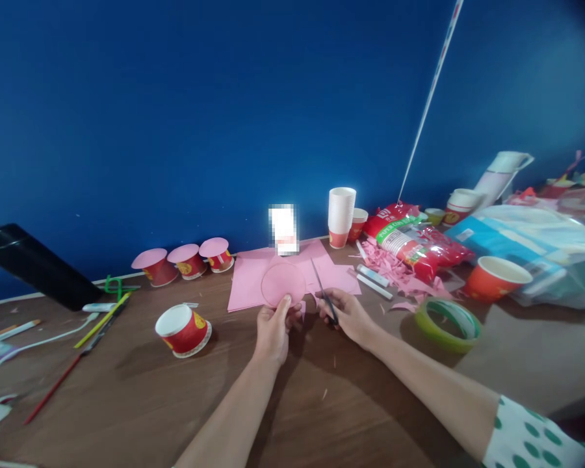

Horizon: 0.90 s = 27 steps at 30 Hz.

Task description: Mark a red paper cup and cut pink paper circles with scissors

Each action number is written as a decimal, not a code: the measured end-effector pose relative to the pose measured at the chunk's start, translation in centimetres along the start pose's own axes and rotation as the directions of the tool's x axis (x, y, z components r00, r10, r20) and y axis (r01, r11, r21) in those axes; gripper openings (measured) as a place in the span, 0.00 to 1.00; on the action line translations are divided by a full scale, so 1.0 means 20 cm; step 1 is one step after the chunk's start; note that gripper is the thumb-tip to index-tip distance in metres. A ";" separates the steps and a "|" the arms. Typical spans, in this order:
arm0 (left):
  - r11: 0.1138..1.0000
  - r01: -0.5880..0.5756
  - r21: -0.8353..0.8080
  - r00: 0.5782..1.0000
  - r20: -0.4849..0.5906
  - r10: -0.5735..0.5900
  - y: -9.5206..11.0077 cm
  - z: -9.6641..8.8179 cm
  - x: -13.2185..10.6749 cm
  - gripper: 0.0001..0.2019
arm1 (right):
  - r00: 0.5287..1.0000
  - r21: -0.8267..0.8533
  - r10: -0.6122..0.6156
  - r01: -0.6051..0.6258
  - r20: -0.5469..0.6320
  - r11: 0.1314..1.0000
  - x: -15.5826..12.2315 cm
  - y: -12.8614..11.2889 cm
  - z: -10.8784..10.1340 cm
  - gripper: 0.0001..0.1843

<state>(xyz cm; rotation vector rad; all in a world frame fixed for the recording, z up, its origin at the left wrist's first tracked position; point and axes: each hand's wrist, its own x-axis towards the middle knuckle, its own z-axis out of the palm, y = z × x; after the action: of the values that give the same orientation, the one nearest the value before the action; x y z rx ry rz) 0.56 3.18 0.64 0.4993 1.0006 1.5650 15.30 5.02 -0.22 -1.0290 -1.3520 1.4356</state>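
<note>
My left hand (274,325) pinches the lower edge of a round pink paper disc (283,284) and holds it up over the table. My right hand (346,314) is closed round the handles of dark scissors (323,292), whose blades point up and away just right of the disc. Under both lie flat pink paper sheets (253,276) on the brown wooden table (141,403).
A red paper cup (183,330) lies tilted at the left. Three upturned red cups with pink tops (188,260) stand by the blue wall. Stacked white cups (341,216), a red packet (412,240), pink scraps, a green tape roll (448,323), an orange cup (496,277) and pencils surround the hands.
</note>
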 end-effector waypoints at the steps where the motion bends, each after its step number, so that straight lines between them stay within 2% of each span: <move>1: 1.000 0.002 0.004 1.000 -0.006 -0.002 0.00 0.00 0.00 0.12 | 1.000 -0.002 -0.004 0.004 0.005 1.000 0.00 0.00 0.00 0.20; 13: 1.000 -0.002 0.027 0.999 0.050 0.000 -0.01 -0.02 0.00 0.14 | 0.996 -0.049 -0.064 0.067 0.065 0.997 0.00 0.02 0.00 0.17; 27: 0.994 0.008 0.106 0.999 0.045 -0.012 -0.04 -0.04 0.01 0.16 | 0.991 -0.069 -0.085 0.092 0.099 0.993 0.00 0.05 0.00 0.14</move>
<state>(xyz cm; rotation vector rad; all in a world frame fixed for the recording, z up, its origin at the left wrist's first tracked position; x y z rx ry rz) 0.30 3.15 -0.48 0.5998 1.0536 1.4909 15.27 5.11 -1.14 -0.9451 -1.5112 1.3926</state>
